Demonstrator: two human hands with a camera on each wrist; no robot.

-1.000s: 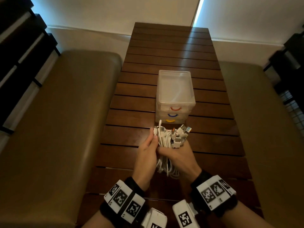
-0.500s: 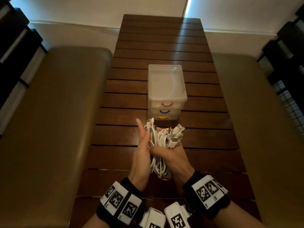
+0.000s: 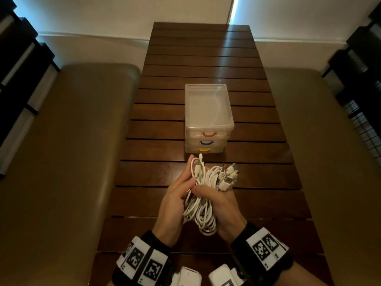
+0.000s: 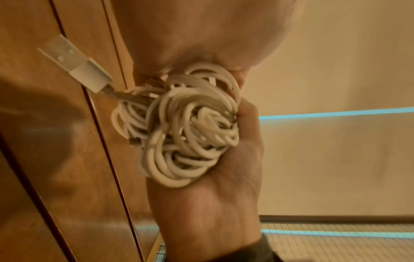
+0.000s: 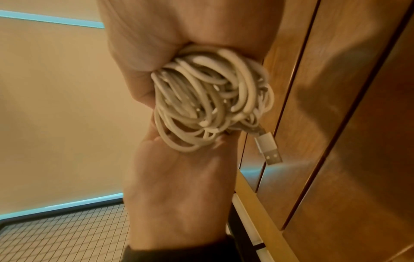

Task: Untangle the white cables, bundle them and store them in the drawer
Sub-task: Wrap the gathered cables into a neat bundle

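White cables (image 3: pixel 203 195): coiled bundle, gripped between left hand (image 3: pixel 175 205) and right hand (image 3: pixel 221 205), both curled round it, above desk (image 3: pixel 257 176). Drawer unit (image 3: pixel 208 118): just beyond hands, closed.

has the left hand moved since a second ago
Yes. The left hand has closed in around the white cable bundle; half a second ago its fingers stood straight, pointing toward the drawer unit.

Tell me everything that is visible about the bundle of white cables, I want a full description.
The bundle of white cables is a thick coil of thin, smooth, rubbery-looking cords, looped many times and somewhat untidy. White and metal plugs stick out at its far end; one flat metal USB plug hangs free. It is held above the dark wooden slatted table, pressed between the left hand and the right hand, in front of the closed drawers.
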